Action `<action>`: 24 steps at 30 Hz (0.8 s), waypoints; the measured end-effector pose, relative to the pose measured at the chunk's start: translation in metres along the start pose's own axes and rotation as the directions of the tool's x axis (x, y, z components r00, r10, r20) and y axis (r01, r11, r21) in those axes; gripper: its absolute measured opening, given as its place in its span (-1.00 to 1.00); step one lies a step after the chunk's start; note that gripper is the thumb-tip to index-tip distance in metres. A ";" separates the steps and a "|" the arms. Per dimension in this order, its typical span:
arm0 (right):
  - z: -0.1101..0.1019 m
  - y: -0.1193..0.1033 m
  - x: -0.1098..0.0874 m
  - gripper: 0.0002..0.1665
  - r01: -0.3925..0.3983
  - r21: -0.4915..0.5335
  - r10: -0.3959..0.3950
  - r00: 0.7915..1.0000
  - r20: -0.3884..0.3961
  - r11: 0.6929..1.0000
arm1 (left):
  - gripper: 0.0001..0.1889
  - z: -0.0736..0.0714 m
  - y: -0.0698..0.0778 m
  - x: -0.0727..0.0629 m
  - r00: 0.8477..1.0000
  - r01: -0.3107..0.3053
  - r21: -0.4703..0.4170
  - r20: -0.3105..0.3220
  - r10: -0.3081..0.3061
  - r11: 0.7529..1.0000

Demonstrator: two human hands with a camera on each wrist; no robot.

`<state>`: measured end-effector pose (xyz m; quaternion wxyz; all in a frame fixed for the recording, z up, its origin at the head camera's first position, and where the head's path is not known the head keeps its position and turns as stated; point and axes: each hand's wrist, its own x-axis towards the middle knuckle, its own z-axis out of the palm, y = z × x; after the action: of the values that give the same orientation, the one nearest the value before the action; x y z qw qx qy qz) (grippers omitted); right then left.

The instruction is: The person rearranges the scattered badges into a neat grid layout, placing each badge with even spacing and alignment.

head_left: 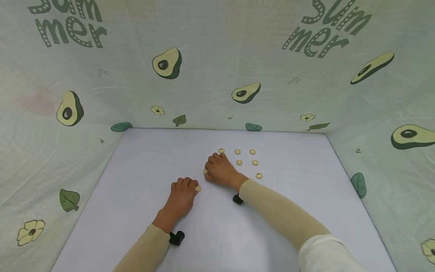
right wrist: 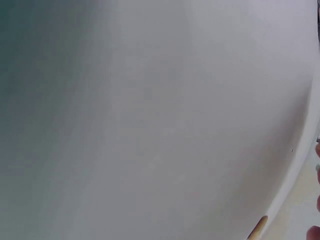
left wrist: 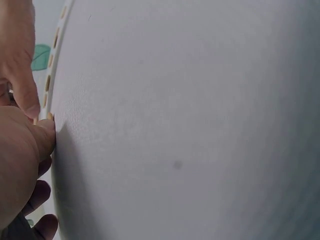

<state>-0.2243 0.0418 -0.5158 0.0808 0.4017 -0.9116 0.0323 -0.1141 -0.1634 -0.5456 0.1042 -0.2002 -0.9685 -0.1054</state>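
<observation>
Small tan ring-shaped beads, probably wooden, lay on the white table mat (head_left: 142, 177), roughly mid-width and toward the far edge. One bead (head_left: 198, 188) sat at the left hand's (head_left: 181, 196) thumb/index tip; in the left wrist view the thumb (left wrist: 47, 132) pressed at the bead (left wrist: 50, 116) against the mat, so this looked like a pinch forming, not a lift. Another bead (head_left: 205, 171) sat under the right hand's (head_left: 221, 170) thumb side, and a third (head_left: 221, 150) touched its fingertips; fingers curled down. Couldn't tell if either bead was truly clamped. The right wrist view showed mostly blank mat plus one bead edge (right wrist: 257, 227).

Five loose beads lay in short rows just right of the right hand: (head_left: 237, 152), (head_left: 252, 152), (head_left: 239, 162), (head_left: 255, 163), (head_left: 259, 175).

Handling judgement: light, stiff, not fragile, but flat and small, so they'd skid or flip. Best taken by the rim, thumb against index, or slid before lifting.

Avocado-print cloth (head_left: 217, 75) walled in the mat on three sides.
</observation>
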 end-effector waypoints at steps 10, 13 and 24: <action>-0.006 0.015 -0.022 -0.72 0.058 -0.105 -0.070 0.991 -0.114 0.993 | -0.72 -0.003 0.003 0.001 0.999 0.021 0.009 0.030 -0.021 1.000; -0.008 0.021 -0.029 -0.74 0.062 -0.111 -0.076 0.989 -0.124 0.992 | -0.71 -0.003 0.004 0.001 0.999 0.024 0.017 0.036 -0.025 1.000; -0.012 0.040 -0.058 -0.72 0.015 -0.091 -0.021 0.998 -0.066 0.996 | -0.76 -0.003 0.005 0.001 1.000 0.007 0.001 0.000 -0.007 1.000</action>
<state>-0.2138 0.1122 -0.5134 0.1297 0.4047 -0.9052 0.0039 -0.1122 -0.1590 -0.5413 0.1040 -0.1966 -0.9692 -0.1056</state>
